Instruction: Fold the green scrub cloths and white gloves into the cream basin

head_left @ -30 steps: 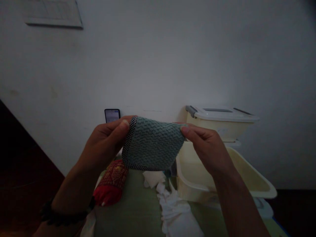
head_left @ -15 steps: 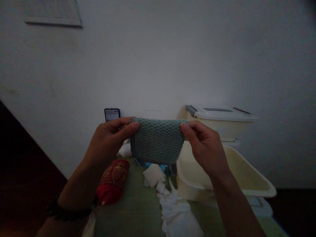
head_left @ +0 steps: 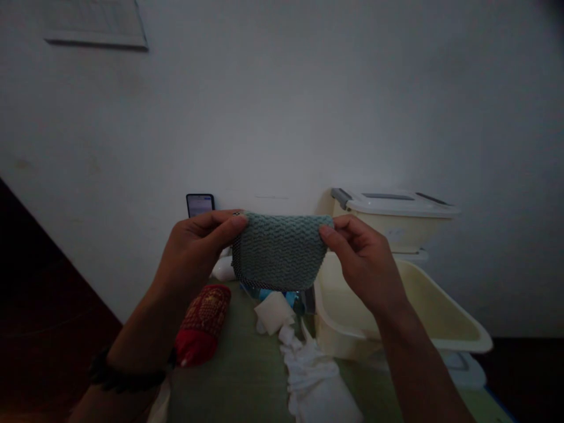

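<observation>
A folded cleaning cloth (head_left: pixel 282 252), pale green-blue with a ribbed weave and a black-and-white checked edge, hangs stretched between both hands. My left hand (head_left: pixel 196 249) pinches its upper left corner between thumb and fingers. At the upper right corner, my right hand (head_left: pixel 363 255) grips it the same way. The cloth is in the air above the table and covers part of what lies behind it. Beneath it shows a white folded piece (head_left: pixel 275 313), and nearer to me lies a crumpled white cloth (head_left: pixel 315 376).
An open cream bin (head_left: pixel 445 299) stands at right, behind my right forearm. Beyond it is a lidded storage box (head_left: pixel 396 220). A red patterned pouch (head_left: pixel 202 323) lies at left on the green tabletop (head_left: pixel 238 370). A phone (head_left: pixel 200 204) leans near the wall.
The cloth's lower edge has shifted slightly, and my right hand has moved a little to the left. Both hands keep their hold.
</observation>
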